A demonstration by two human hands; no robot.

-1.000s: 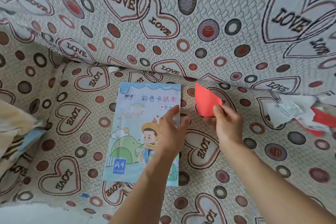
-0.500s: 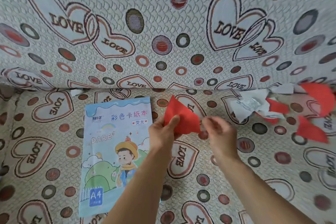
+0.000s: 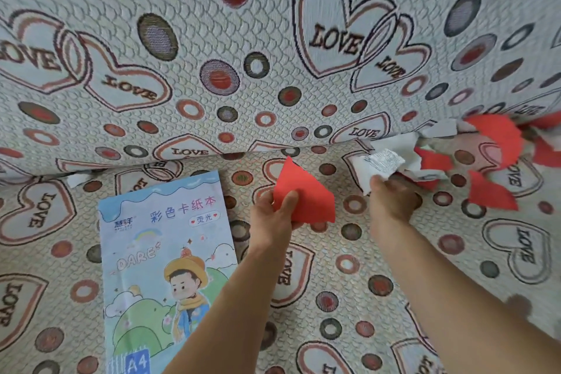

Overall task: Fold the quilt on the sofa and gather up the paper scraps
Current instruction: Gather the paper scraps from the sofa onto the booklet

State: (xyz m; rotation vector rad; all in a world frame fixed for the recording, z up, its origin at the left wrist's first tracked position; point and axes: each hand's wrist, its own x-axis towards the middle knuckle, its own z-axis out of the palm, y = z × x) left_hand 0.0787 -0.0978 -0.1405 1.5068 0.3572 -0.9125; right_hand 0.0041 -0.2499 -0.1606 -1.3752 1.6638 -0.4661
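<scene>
Red scrap (image 3: 306, 194) between left-hand fingers (image 3: 287, 202)

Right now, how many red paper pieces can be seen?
At least 5: one held in the left hand, red piece; four in the scrap pile at right, at and the edge. More may hide under the white scraps.

Sofa seat (image 3: 379, 252), cover printed with LOVE hearts and rings. On it, left: a coloured-paper pad (image 3: 158, 252), A4, cartoon boy on the cover, lying flat. Right, at the seat-back crease: a loose heap of torn white scraps (image 3: 391, 146) and red scraps (image 3: 488, 194), several overlapping. One small white scrap (image 3: 77, 179) sits in the crease above the pad.
</scene>
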